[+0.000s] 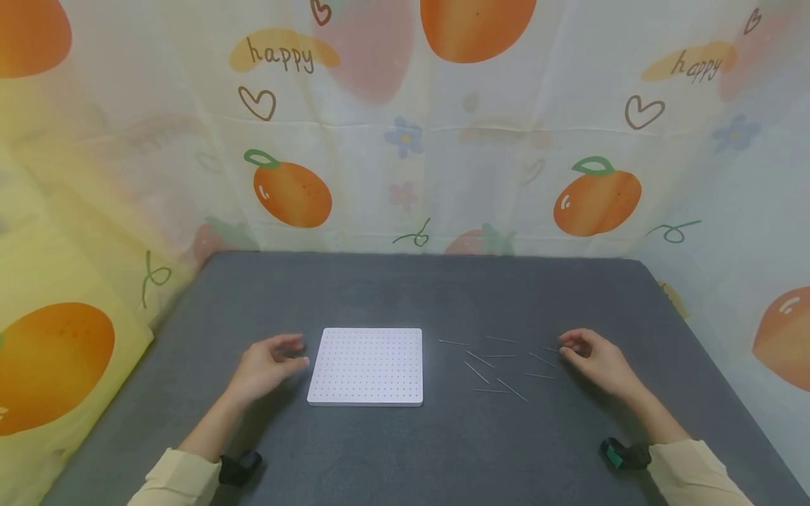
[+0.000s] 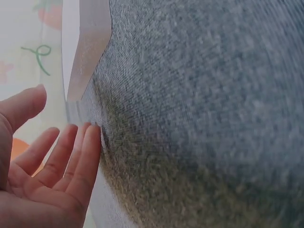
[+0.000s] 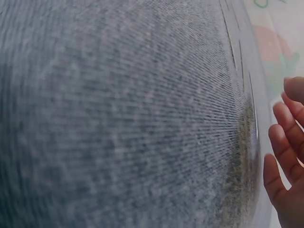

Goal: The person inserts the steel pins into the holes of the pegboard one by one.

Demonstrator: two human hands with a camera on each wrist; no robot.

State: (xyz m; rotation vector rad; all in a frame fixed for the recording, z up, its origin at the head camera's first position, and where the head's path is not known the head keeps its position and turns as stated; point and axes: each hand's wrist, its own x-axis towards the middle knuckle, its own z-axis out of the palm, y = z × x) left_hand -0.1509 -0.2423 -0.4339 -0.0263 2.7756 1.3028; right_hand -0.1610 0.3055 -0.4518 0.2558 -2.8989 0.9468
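Note:
A white pegboard with rows of small holes lies flat on the dark grey table. Just off its left edge rests my left hand, fingers relaxed and holding nothing; the left wrist view shows this hand with the thumb apart, near the corner of the board. Right of the board several thin metal needles are scattered at various angles. Beside the rightmost of them is my right hand, loosely bent and without anything in it. In the right wrist view the fingers are spread near the table.
The grey table reaches back to a printed curtain with oranges and the word happy. A yellow-lit part of the curtain hangs at the left. Dark bands sit at both wrists.

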